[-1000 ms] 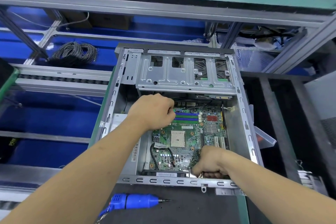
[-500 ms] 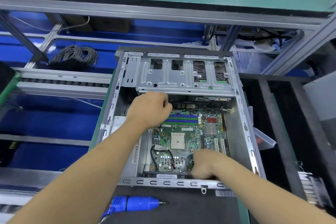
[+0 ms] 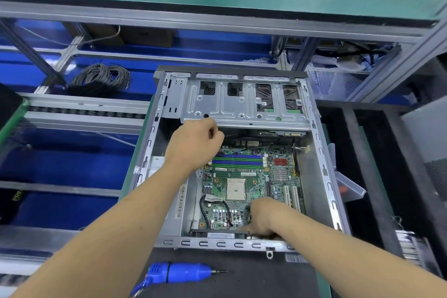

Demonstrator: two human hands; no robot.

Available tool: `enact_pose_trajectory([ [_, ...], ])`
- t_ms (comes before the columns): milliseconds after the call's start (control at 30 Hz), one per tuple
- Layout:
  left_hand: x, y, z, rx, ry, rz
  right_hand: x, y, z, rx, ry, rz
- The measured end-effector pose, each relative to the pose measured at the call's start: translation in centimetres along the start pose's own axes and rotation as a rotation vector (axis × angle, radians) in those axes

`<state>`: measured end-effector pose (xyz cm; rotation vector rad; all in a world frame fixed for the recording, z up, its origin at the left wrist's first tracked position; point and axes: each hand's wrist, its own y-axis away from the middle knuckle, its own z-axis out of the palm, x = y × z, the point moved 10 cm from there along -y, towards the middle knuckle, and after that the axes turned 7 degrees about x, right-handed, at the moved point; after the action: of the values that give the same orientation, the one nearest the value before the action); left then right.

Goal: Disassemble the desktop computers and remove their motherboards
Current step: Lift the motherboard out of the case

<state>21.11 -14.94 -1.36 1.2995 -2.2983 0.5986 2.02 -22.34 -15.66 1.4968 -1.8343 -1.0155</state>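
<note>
Here the open desktop case (image 3: 321, 167) lies flat on the black bench mat (image 3: 254, 280), with the green motherboard (image 3: 244, 176) seated on its floor. The left hand (image 3: 193, 145) is curled at the board's far-left corner; its fingertips are hidden, so any grip cannot be told. The right hand (image 3: 263, 218) curls over the near edge, fingers hidden. A blue electric screwdriver (image 3: 179, 272) lies on the mat's near edge.

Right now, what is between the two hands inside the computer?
In the head view, the green motherboard fills that stretch between the left hand and right hand: blue and green memory slots, then the square processor socket.
</note>
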Motion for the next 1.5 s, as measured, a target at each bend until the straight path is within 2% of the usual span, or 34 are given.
enact_pose_trajectory([
  [233, 0.0, 0.0, 0.2, -0.015, -0.043, 0.011, 0.5, 0.3, 1.4, -0.135, -0.065, 0.004],
  [367, 0.1, 0.0, 0.3, -0.017, -0.047, 0.015, 1.8, -0.6, 1.4, -0.105, -0.215, 0.096],
  [567, 0.2, 0.1, 0.3, -0.027, -0.055, 0.022, 2.5, -1.6, 1.9, -0.074, -0.299, 0.178],
  [800, 0.2, 0.1, 0.5, -0.039, -0.076, 0.034, 2.6, -1.4, 2.1, -0.118, -0.251, 0.227],
  [1100, 0.5, 0.2, 0.9, -0.043, -0.118, 0.079, -1.1, 0.1, 2.4, -0.348, -0.255, 0.095],
  [1267, 0.6, 0.2, 0.9, -0.051, -0.113, 0.085, -1.1, -0.1, 2.5, -0.349, -0.231, 0.074],
  [1500, 0.6, 0.1, 1.1, -0.054, -0.134, 0.088, 0.9, 0.1, 2.2, -0.281, -0.165, 0.198],
])
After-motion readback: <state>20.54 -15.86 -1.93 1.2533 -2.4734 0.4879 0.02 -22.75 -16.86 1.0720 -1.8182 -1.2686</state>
